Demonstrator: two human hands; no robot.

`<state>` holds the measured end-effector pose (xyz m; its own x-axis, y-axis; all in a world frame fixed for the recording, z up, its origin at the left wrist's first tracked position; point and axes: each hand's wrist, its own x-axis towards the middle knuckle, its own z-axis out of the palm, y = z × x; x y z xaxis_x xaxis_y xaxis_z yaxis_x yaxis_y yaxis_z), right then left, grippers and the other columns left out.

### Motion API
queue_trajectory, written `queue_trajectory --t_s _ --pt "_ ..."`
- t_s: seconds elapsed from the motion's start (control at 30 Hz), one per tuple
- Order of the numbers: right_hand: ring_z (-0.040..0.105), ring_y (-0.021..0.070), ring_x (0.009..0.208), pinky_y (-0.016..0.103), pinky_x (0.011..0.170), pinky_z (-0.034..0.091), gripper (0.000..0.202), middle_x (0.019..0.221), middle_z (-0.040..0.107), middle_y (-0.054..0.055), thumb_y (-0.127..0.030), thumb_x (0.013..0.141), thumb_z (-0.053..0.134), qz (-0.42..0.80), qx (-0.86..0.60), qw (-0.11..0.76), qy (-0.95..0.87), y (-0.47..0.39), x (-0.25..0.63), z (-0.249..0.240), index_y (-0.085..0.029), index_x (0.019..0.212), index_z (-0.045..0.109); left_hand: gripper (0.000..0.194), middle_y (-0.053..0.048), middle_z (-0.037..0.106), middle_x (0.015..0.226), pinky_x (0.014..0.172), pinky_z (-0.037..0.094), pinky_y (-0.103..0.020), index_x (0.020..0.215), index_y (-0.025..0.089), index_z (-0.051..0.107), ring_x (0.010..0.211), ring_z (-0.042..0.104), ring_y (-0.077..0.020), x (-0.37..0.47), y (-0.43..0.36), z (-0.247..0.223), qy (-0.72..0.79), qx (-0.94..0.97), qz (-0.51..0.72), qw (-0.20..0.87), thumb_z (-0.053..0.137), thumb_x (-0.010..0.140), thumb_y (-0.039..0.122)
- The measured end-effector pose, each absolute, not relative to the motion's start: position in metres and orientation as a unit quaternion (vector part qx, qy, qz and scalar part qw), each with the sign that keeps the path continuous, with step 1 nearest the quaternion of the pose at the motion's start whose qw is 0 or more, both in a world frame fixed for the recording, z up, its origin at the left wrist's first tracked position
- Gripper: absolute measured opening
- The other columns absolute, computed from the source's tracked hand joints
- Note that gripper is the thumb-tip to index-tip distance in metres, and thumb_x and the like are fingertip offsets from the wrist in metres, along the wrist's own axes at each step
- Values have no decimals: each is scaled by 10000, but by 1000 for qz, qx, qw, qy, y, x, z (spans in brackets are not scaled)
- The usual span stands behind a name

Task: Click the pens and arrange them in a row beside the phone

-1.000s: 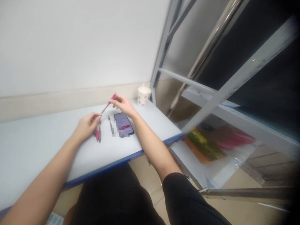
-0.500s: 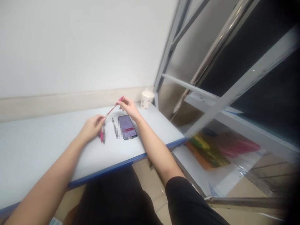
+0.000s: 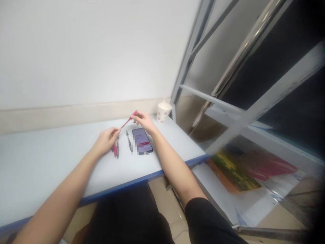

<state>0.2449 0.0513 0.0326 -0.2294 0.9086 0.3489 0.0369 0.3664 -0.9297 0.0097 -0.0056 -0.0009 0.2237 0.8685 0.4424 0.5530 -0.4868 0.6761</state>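
Between my hands, above the table, slants a red pen barrel (image 3: 133, 114) with a thin reddish refill (image 3: 124, 125) sticking out of its lower left end. My right hand (image 3: 144, 121) pinches the barrel between thumb and fingers. At the other end, my left hand (image 3: 108, 139) is closed on the refill's tip, which its fingertips hide. Under the left hand lie a red pen (image 3: 115, 151) and a grey pen (image 3: 117, 151), partly covered by it. A dark, clear-bodied pen (image 3: 128, 138) rests beside a phone (image 3: 142, 139) with its screen lit.
A white patterned paper cup (image 3: 164, 112) stands at the table's back right corner. The white table (image 3: 50, 159) has a blue front edge and meets the wall behind. A grey metal frame (image 3: 193, 57) rises at the right, with a picture and papers (image 3: 236, 169) lower down.
The view has shifted slightly, moving everything right and down. Both hands keep their holds, and the length of refill showing between them looks a little shorter.
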Motion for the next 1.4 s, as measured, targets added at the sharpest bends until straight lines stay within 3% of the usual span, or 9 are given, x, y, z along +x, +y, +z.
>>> queue_trajectory --t_s 0.3,0.5,0.7,0.87,1.07,1.17,1.23,1.33,1.4 --pt "556 110 686 264 691 469 269 811 717 17 -345 737 826 528 -308 394 -686 45 252 37 -152 905 743 516 -11 595 645 459 405 -270 977 182 788 493 534 -149 12 -9 2 455 682 440 367 682 864 674" --pt "580 115 665 250 663 445 237 690 661 -12 -367 816 790 495 -298 368 -728 40 253 43 -155 780 690 476 -36 669 712 575 489 -283 966 175 812 607 591 -154 9 -5 2 443 625 486 420 836 766 606" --pt "484 97 490 252 586 401 552 467 544 -15 -547 994 581 443 -386 277 -760 39 245 39 -145 620 639 489 -27 704 709 672 534 -306 1013 162 791 647 645 -176 5 3 3 473 584 545 373 885 703 529" --pt "576 114 623 229 624 431 289 686 703 -25 -395 832 812 461 -319 338 -756 43 246 37 -159 959 706 454 -18 696 710 673 516 -286 931 169 761 627 628 -156 0 11 -3 477 542 581 375 892 705 541" --pt "586 126 576 252 645 484 373 583 663 7 -455 1012 604 471 -356 306 -747 39 241 37 -142 825 679 506 -6 688 711 657 503 -265 963 147 726 611 603 -127 2 9 0 456 513 605 403 925 663 503" --pt "608 123 618 232 628 483 249 687 712 -22 -338 886 784 479 -343 327 -739 40 238 35 -169 1013 652 602 15 681 700 646 500 -251 1080 139 689 595 597 -112 5 8 4 456 484 620 415 936 637 462" --pt "614 121 648 227 634 480 238 722 713 -23 -282 851 805 470 -339 353 -734 42 237 33 -175 972 631 677 31 679 699 646 505 -247 1161 145 648 591 606 -110 7 7 5 457 466 628 424 943 623 431" --pt "572 114 605 240 637 466 307 663 678 9 -394 999 621 444 -357 350 -743 46 234 29 -154 807 634 672 28 687 706 657 518 -250 1153 147 627 591 615 -107 8 7 6 451 458 632 433 945 624 413" --pt "567 117 605 247 639 465 352 690 688 14 -458 1020 576 435 -363 357 -743 46 234 29 -151 869 660 621 21 691 706 661 525 -255 1103 148 626 587 613 -105 8 8 6 447 456 636 433 941 635 408"
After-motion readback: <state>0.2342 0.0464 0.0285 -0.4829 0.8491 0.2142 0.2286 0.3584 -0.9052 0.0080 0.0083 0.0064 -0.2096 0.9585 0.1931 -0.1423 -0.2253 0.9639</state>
